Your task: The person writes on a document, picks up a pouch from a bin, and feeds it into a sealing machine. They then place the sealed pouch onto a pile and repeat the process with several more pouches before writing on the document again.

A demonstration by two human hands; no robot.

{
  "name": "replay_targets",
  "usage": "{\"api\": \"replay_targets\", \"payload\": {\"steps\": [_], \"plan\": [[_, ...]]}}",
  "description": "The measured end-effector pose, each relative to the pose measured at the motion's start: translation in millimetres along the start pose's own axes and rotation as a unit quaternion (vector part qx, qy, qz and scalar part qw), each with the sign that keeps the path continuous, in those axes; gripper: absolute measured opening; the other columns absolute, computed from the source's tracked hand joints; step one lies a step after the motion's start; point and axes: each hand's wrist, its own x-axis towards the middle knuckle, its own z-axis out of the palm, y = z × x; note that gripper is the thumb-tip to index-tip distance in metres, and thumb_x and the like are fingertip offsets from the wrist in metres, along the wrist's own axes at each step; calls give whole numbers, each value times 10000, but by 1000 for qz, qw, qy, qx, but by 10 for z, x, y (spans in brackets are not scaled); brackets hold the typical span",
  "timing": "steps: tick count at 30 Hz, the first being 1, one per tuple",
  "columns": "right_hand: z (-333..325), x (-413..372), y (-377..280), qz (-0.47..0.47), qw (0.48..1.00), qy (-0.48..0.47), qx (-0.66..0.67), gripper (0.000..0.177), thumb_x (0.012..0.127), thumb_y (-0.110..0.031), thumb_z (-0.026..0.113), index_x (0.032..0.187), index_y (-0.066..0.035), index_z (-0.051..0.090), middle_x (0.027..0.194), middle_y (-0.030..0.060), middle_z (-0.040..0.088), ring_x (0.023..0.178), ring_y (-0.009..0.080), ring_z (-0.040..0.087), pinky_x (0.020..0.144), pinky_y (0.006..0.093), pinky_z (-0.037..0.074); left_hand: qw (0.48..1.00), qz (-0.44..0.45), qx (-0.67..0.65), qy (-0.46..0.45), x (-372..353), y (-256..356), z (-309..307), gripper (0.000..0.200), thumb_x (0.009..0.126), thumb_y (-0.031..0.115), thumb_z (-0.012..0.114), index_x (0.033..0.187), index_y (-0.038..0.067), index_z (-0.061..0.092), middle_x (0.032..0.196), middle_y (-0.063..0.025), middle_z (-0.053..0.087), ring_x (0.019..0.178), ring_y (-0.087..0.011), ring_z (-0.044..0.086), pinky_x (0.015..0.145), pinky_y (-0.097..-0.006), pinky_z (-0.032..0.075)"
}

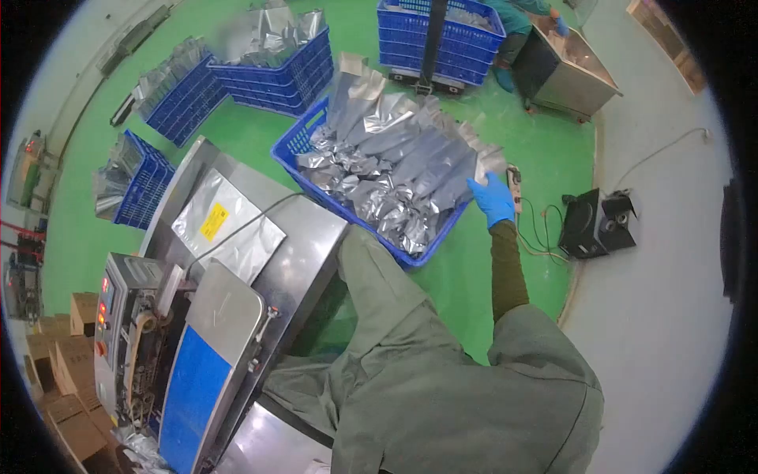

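Note:
My right hand (493, 199), in a blue glove, reaches out to the right edge of a blue crate (294, 144). Its fingers are at the top of a silver foil bag (488, 162), the rightmost of several packed in the crate; whether they pinch it is hard to tell. My left hand does not show. On the steel table left of the crate lies a flat silver bag with a yellow label (214, 221), a cable crossing over it. Below it is a sealing machine (130, 316) with a blue belt (193, 387).
More blue crates (276, 83) of foil bags stand on the green floor at upper left. Another crate stack (438, 47) is at the top, near a co-worker (513, 24) at a steel cart (557, 71). A black device (584, 225) and cables lie at right; cardboard boxes (79, 371) at lower left.

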Motion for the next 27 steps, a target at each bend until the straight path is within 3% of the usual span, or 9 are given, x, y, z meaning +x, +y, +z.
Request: {"api": "replay_targets", "payload": {"steps": [2,6,8,10,12,17,20,24,27], "plan": [[81,168,28,110,961,-252,9,473,773,-442,595,911,9,634,897,250,621,848,399,594,761,464,458,1000,13,-8,-27,29,183,180,401,916,351,479,1172,52,558,890,-85,589,685,-162,488,648,-239,417],[598,215,393,21,978,-208,-29,424,799,-406,565,741,7,644,817,235,623,800,406,595,735,464,463,995,-7,-6,-100,231,119,437,391,931,335,472,1171,39,559,1039,-76,595,860,-185,561,724,-237,448],[332,269,224,-72,983,-157,-60,411,818,-369,533,712,16,628,780,238,612,756,406,593,694,480,454,990,-56,1,-127,396,-171,506,365,909,366,526,1038,31,593,691,-23,539,562,-130,487,534,-224,420],[-145,468,-125,-124,975,-183,-22,375,816,-332,533,696,12,621,763,245,596,736,415,575,663,499,439,965,-11,-80,-249,494,-400,481,394,917,388,498,1032,22,591,800,-52,588,678,-141,550,599,-246,458],[-335,779,-437,-380,921,-83,-30,340,805,-280,546,655,23,588,657,214,573,606,344,564,595,457,429,926,-14,-236,-295,426,-125,658,412,922,401,453,1006,28,604,879,-60,608,774,-142,562,686,-263,455],[-2070,493,-2420,-320,862,-291,264,256,774,-217,597,609,-21,600,544,-36,487,522,84,451,496,270,374,929,154,-206,-266,31,1057,778,368,914,308,443,841,32,675,783,-15,613,716,-91,526,664,-228,406],[-2652,269,-3058,-299,831,-315,347,249,748,-160,658,931,-24,559,871,27,535,842,107,503,753,244,407,929,103,-163,-315,138,1458,758,189,847,125,588,962,-15,644,845,-11,618,795,-79,540,722,-247,439],[-3140,-173,-3784,-346,815,-304,352,257,777,-199,681,939,-34,568,834,12,559,765,103,521,685,242,424,871,339,-231,-271,262,1646,898,497,867,192,564,1303,4,422,1237,-170,507,1070,-247,533,941,-331,406],[-3195,-470,-4202,-446,784,-271,337,227,794,-192,690,923,-17,624,790,10,589,725,95,536,657,240,430,883,341,-248,-204,502,1687,1226,560,884,236,525,1355,-3,341,1364,-222,381,1220,-338,429,1011,-374,341]]}}
